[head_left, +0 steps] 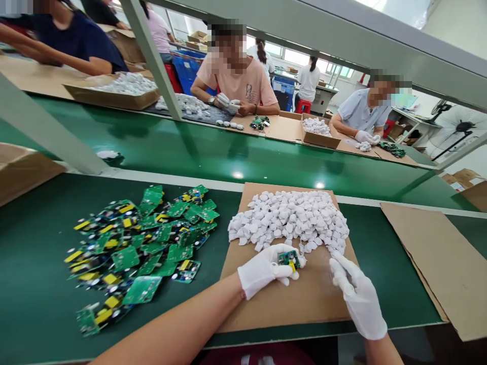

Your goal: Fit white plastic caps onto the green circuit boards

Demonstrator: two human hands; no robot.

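Observation:
My left hand [262, 269], in a white glove, is closed around a small green circuit board [288, 259] with a yellow part on it. It is above the cardboard sheet [262, 309], just in front of a heap of small white pieces [292, 218]. My right hand [359, 299], gloved too, is at the sheet's right side by the near edge of the heap. Its fingers are loosely bent and apart from the thumb; white glove against white pieces makes the fingertips hard to make out. Left of the sheet lies a loose pile of circuit boards [152, 248].
Flat cardboard [437, 258] lies to the right, and a carton [23, 170] stands at the far left. Beyond a pale rail runs a green belt [213, 152], with slanted metal posts [152, 56] rising around it. Co-workers sit across, beside boxes of white pieces [317, 126].

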